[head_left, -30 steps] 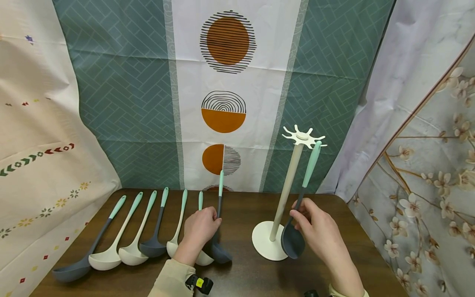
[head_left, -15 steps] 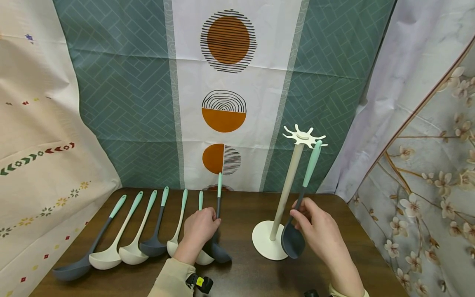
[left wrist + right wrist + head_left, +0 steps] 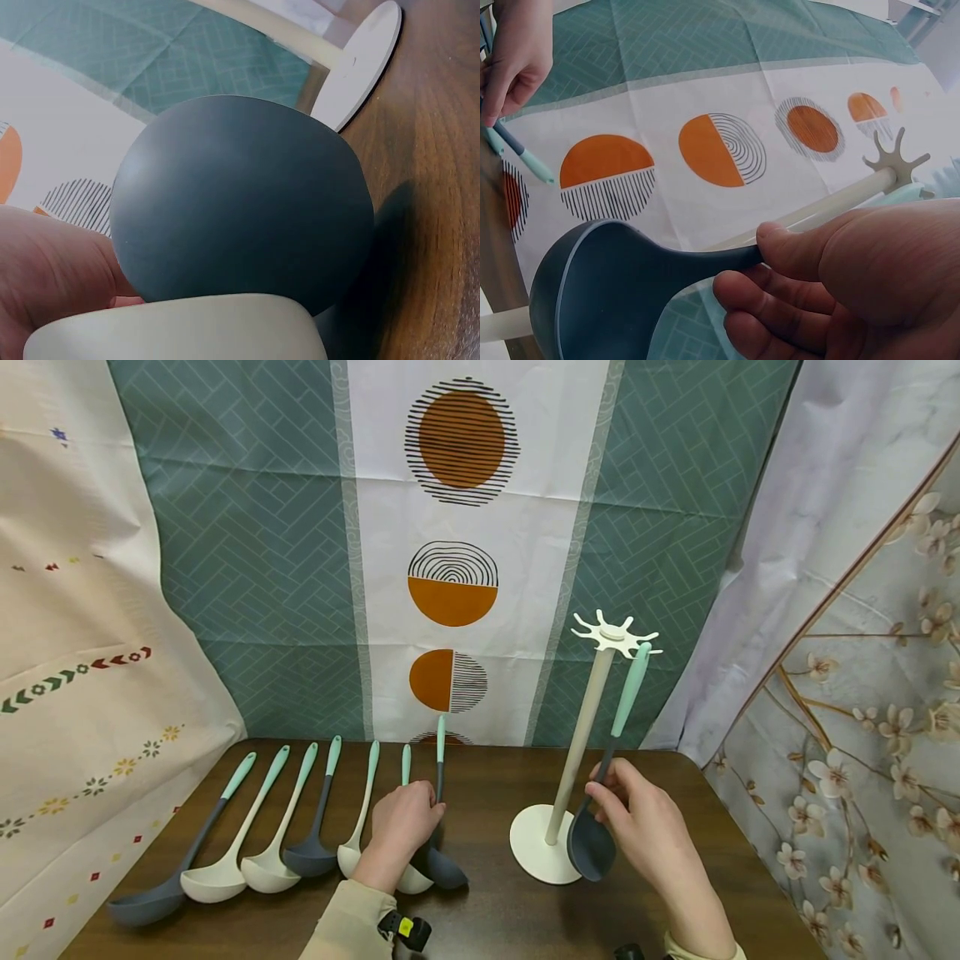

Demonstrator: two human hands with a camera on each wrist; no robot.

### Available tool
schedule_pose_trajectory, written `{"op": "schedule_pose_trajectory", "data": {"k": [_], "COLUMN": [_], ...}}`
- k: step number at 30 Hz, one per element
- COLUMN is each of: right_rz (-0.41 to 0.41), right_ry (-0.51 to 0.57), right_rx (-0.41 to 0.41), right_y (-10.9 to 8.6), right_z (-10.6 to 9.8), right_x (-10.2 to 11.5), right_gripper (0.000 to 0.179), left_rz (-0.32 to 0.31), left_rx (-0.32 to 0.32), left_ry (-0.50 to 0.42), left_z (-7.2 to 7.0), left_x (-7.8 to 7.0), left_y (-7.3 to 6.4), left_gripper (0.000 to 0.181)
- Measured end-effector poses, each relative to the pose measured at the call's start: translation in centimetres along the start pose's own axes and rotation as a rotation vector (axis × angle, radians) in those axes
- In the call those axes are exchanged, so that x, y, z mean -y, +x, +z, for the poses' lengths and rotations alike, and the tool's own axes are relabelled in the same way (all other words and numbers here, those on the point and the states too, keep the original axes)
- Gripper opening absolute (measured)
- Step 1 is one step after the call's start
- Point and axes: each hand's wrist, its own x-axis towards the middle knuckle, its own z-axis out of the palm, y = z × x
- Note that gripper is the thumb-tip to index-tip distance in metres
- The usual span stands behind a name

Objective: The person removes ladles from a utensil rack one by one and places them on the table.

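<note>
My right hand [image 3: 641, 822] pinches a dark grey ladle [image 3: 591, 847] by the lower shaft, between thumb and fingers. Its mint handle points up, the tip right at a hook on the cream utensil stand [image 3: 579, 752]; the bowl hangs beside the round base. At the right end of the ladle row, my left hand [image 3: 405, 820] grips a second dark ladle [image 3: 447, 870] by its shaft, mostly hidden behind the fingers. In the left wrist view this ladle's rounded bowl [image 3: 240, 202] fills the middle, with a cream ladle's bowl [image 3: 180, 330] close below it.
Left of my left hand, several cream and dark ladles lie side by side, among them a dark one [image 3: 150, 903] at the far left and a cream one [image 3: 213, 883]. The brown table [image 3: 495, 918] ends at a patterned cloth [image 3: 255, 568] behind.
The handle tip of the ladle in my left hand has dropped and shifted slightly left. My right hand and its ladle have stayed in place at the stand.
</note>
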Motion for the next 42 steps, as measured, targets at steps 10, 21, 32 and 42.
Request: {"op": "schedule_pose_trajectory", "data": {"k": [10, 21, 32, 42], "right_rz": [-0.004, 0.004, -0.009, -0.003], "right_ry": [0.004, 0.0, -0.001, -0.01], "right_rx": [0.004, 0.01, 0.002, 0.004], "right_y": [0.02, 0.0, 0.01, 0.08], "right_z": [0.03, 0.0, -0.03, -0.1], "right_x": [-0.06, -0.03, -0.15, -0.15], "right_gripper": [0.011, 0.012, 0.011, 0.011], "left_rz": [-0.009, -0.023, -0.017, -0.028], "left_rx": [0.027, 0.063, 0.092, 0.116], "left_ry": [0.026, 0.049, 0.086, 0.105], "left_z": [0.33, 0.22, 0.46, 0.3], "left_x": [0.32, 0.38, 0.48, 0.44], "left_y": [0.1, 0.05, 0.04, -0.03], "left_gripper": [0.036, 0.037, 0.042, 0.04]}}
